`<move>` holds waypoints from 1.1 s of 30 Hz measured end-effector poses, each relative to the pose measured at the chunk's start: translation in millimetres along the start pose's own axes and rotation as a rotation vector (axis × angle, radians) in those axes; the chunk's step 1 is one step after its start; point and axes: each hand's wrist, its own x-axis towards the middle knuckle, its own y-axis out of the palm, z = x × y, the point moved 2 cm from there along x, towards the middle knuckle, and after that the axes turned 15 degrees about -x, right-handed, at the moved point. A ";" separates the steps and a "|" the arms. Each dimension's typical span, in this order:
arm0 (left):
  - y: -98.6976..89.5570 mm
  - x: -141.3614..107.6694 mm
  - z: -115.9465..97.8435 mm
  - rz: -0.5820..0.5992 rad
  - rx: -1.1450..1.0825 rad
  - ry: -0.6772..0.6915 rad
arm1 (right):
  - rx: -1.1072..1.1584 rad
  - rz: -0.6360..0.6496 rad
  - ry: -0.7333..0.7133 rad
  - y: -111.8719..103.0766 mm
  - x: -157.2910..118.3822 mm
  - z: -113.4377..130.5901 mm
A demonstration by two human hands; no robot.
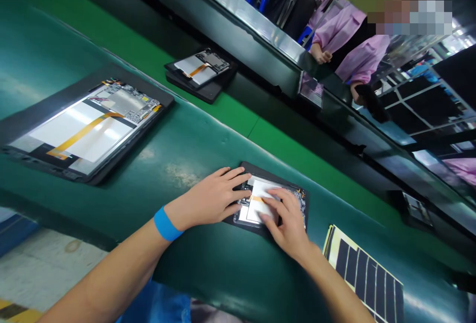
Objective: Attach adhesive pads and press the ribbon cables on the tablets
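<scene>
An opened tablet (256,212) lies on a black pad (246,166) in front of me, its white battery area and orange ribbon cable showing. My left hand (213,195), with a blue wristband (168,224), rests flat with fingers spread on the tablet's left end. Over the right half is my right hand (288,216), its fingers apart and bent down toward the ribbon cable (257,198). Nothing shows between the right fingers, and whether their tips touch the surface is unclear. That hand hides part of the circuit board.
Another opened tablet (87,132) on a black pad lies at left on the green bench (148,204). A third tablet (203,67) sits on the green belt behind. A sheet of black strips (368,273) lies at right. Across the line stands a person in pink (344,40).
</scene>
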 end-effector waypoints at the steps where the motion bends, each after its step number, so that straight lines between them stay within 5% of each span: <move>1: 0.2 0.0 1.1 0.001 -0.001 -0.006 | -0.025 0.011 -0.051 0.3 -4.5 0.7; 6: -3.1 -1.1 8.1 -0.097 -0.012 -0.060 | -0.190 0.150 -0.242 7.4 -20.2 5.0; 13: -9.4 0.1 13.7 -0.258 -0.028 -0.112 | -0.270 0.165 -0.177 15.6 -14.0 -11.0; 17: -9.5 1.0 14.7 -0.267 -0.036 -0.128 | -0.370 0.076 0.012 14.5 8.9 -67.9; 22: -7.4 1.5 16.9 -0.260 -0.044 -0.155 | -0.524 -0.131 0.472 19.9 25.6 -128.8; 33: -11.8 1.2 25.3 -0.401 -0.304 -0.306 | -0.314 -0.205 0.339 44.1 19.8 -115.3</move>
